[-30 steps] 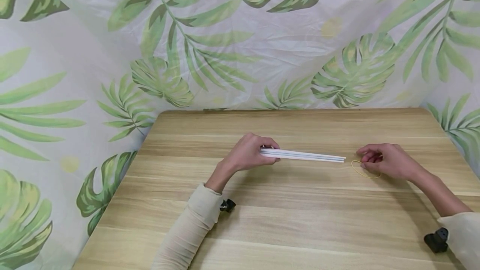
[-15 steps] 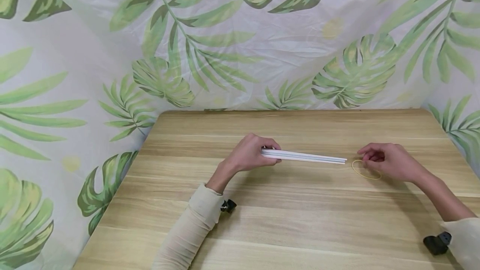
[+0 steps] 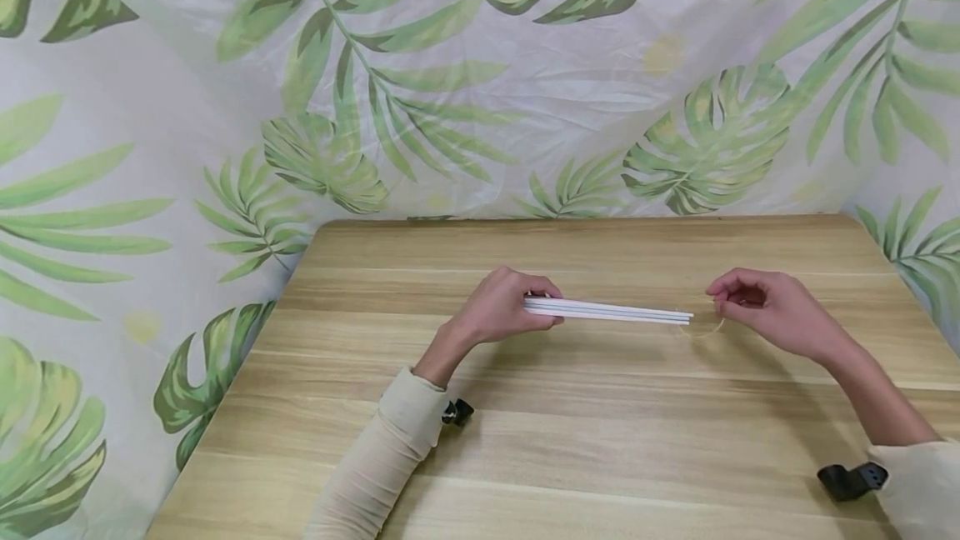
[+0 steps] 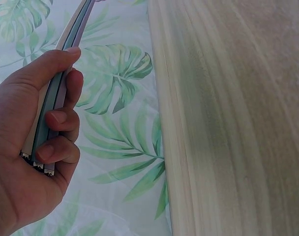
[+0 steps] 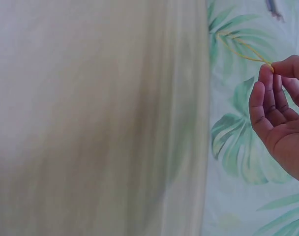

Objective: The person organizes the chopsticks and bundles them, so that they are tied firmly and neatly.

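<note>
My left hand (image 3: 498, 307) grips a bundle of slim pastel chopsticks (image 3: 607, 311) at their thicker end, thin tips pointing right. In the left wrist view the fingers of the left hand (image 4: 21, 123) curl round the cream, teal and lavender chopsticks (image 4: 52, 96), whose butt ends lie near the palm. To the right of the tips, my right hand (image 3: 783, 315) pinches a thin yellow rubber band (image 3: 708, 335) between thumb and fingers. Its loop hangs at the tips; whether it goes round them I cannot tell. The right wrist view shows the band (image 5: 238, 54) stretching away from the pinching fingertips.
A wood-grain table (image 3: 600, 440) lies under both hands, which are held above it. Behind it hangs a leaf-patterned cloth (image 3: 450, 107). Black wrist cameras (image 3: 851, 482) stick out from the sleeves.
My right hand has risen slightly and shifted left, swinging the rubber band's loop from beside the chopstick tips to over them. My left hand and the chopsticks stay nearly still.
</note>
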A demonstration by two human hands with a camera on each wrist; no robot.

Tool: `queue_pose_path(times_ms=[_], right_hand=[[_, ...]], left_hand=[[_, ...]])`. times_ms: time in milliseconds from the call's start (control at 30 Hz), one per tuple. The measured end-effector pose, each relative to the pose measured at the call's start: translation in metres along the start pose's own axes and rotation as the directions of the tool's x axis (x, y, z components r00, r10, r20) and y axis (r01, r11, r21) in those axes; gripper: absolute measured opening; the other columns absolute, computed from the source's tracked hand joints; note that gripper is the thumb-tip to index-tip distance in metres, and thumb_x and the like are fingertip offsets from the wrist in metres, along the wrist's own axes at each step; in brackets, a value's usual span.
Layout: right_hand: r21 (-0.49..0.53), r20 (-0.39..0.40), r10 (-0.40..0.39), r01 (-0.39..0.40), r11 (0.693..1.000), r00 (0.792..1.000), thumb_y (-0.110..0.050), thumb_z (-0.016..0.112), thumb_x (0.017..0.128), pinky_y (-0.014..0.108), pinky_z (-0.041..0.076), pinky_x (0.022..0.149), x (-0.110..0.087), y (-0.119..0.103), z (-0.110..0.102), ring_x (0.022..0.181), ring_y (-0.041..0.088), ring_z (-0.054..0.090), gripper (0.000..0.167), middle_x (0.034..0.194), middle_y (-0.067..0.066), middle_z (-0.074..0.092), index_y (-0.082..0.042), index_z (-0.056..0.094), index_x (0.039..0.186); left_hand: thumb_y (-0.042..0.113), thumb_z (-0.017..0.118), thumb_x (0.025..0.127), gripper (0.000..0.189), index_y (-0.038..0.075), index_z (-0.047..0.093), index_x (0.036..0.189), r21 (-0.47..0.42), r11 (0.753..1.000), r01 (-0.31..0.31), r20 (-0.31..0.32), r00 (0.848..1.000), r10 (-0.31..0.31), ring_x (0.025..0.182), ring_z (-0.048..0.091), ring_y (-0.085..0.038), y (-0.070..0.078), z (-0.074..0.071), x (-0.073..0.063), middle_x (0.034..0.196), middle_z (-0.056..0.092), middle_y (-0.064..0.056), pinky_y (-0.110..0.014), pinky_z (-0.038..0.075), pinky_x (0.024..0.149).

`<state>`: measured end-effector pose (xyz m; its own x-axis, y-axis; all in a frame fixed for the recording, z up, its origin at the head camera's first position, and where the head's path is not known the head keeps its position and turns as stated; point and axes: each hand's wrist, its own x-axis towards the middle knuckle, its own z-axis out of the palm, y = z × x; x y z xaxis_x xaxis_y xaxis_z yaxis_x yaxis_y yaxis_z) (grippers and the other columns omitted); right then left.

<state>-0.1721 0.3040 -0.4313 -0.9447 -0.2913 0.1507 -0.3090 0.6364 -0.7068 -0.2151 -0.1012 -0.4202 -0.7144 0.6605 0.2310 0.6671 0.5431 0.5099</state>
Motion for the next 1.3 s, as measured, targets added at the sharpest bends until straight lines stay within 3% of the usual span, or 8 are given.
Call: queue_pose_path(times_ms=[300, 567, 1000, 1300], right_hand=[[0.099, 0.013, -0.019, 0.018, 0.995, 1.000, -0.004, 0.073, 0.100, 0.017, 0.056, 0.073, 0.013, -0.026, 0.005, 0.086, 0.003, 0.067, 0.013, 0.096, 0.003, 0.074, -0.004, 0.074, 0.114], [0.128, 0.004, -0.041, 0.040, 0.991, 0.999, -0.004, 0.074, 0.100, 0.017, 0.056, 0.075, 0.020, -0.043, 0.010, 0.087, 0.002, 0.068, 0.013, 0.095, 0.002, 0.075, -0.004, 0.075, 0.113], [0.252, -0.008, -0.053, 0.054, 0.966, 0.999, -0.004, 0.075, 0.100, 0.019, 0.059, 0.077, 0.012, -0.065, 0.024, 0.090, 0.006, 0.072, 0.016, 0.102, -0.001, 0.077, -0.004, 0.074, 0.116], [0.283, -0.026, -0.016, 0.023, 0.959, 1.000, -0.004, 0.075, 0.099, 0.019, 0.059, 0.077, 0.001, -0.065, 0.034, 0.089, 0.003, 0.072, 0.025, 0.105, -0.001, 0.077, -0.001, 0.072, 0.123]], left_hand=[[0.023, 0.089, 0.089, 0.014, 0.018, 0.083, 0.102, 0.010, 1.000, 0.016, -0.005, 1.000, -0.016, 0.069, 0.060, -0.002, 0.001, 0.002, -0.001, 0.088, 0.080, 0.008, -0.019, 0.047, 0.068], [0.023, 0.089, 0.089, 0.016, 0.019, 0.083, 0.104, 0.045, 0.998, 0.041, -0.018, 0.999, -0.040, 0.069, 0.062, 0.000, 0.000, 0.004, 0.000, 0.088, 0.080, 0.008, -0.020, 0.048, 0.067], [0.025, 0.088, 0.090, 0.016, 0.019, 0.083, 0.103, 0.055, 0.996, 0.070, -0.074, 0.995, -0.066, 0.069, 0.063, 0.001, -0.001, 0.002, 0.000, 0.088, 0.081, 0.007, -0.020, 0.049, 0.066], [0.023, 0.088, 0.090, 0.017, 0.015, 0.083, 0.104, -0.024, 0.996, 0.081, -0.148, 0.985, -0.084, 0.069, 0.064, -0.003, -0.002, -0.010, -0.001, 0.087, 0.081, 0.002, -0.022, 0.050, 0.066]])
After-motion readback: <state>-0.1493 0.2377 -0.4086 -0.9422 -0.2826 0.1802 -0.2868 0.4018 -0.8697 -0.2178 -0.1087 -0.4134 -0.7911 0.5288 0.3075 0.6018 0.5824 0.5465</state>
